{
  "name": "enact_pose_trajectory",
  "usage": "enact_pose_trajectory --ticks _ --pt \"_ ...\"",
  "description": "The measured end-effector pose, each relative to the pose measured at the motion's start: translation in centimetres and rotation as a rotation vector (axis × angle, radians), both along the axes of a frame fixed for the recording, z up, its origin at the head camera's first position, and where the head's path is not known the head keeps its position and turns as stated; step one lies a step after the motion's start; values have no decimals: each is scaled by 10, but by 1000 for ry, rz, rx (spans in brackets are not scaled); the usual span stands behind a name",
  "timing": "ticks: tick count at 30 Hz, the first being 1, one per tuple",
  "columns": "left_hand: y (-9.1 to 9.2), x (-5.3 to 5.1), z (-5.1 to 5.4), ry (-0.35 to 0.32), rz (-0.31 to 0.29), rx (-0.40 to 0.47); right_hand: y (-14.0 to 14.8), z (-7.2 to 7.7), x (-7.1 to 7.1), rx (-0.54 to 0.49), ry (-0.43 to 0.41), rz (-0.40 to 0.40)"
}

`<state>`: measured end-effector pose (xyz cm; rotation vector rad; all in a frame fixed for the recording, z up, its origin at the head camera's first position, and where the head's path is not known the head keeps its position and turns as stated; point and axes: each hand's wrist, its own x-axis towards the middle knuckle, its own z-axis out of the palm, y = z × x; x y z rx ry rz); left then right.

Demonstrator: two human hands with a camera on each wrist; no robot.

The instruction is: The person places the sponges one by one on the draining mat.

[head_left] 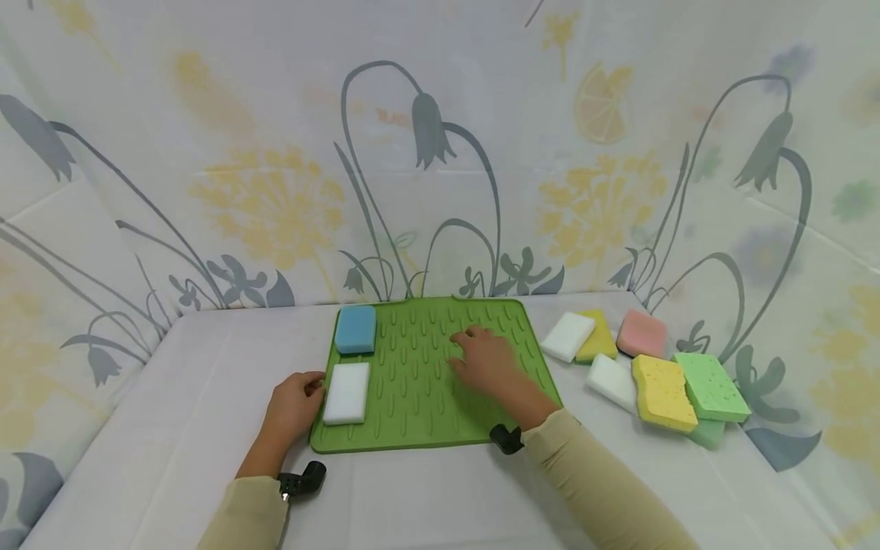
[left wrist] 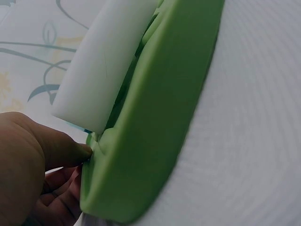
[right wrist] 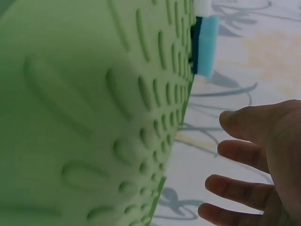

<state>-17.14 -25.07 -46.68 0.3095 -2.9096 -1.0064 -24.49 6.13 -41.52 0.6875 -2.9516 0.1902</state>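
A green ridged mat [head_left: 426,428] lies on the table. At its left edge my left hand [head_left: 292,405] pinches the rim: in the left wrist view the thumb [left wrist: 77,153] is on the mat's edge, with curled fingers behind. Close to that hand, a white sponge [head_left: 347,393] rests on the mat. Behind it, at the far left corner, sits a blue sponge [head_left: 356,330] with a dark underside. My right hand [head_left: 488,363] is over the mat's right half, holding nothing. Its fingers are spread and slightly bent, apart from the mat in the right wrist view.
Right of the mat lie loose sponges: two white ones [head_left: 567,336] [head_left: 612,382], a pink one [head_left: 642,333], and yellow ones, the nearer [head_left: 663,391] overlapping its neighbours. A light green sponge [head_left: 710,386] partly covers another green one [head_left: 706,434]. A flower-printed cloth [head_left: 440,214] hangs behind.
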Motion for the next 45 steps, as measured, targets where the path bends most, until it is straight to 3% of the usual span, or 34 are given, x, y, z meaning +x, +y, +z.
enact_pose_trajectory --ticks 9,20,45 --pt "-1 -1 0 22 -10 -15 31 6 -7 6 -46 -50" --pt "-3 1 -1 4 -4 0 64 3 -18 28 -66 -120" --pt "0 1 -1 11 -3 5 112 2 -32 103 -149 -229"
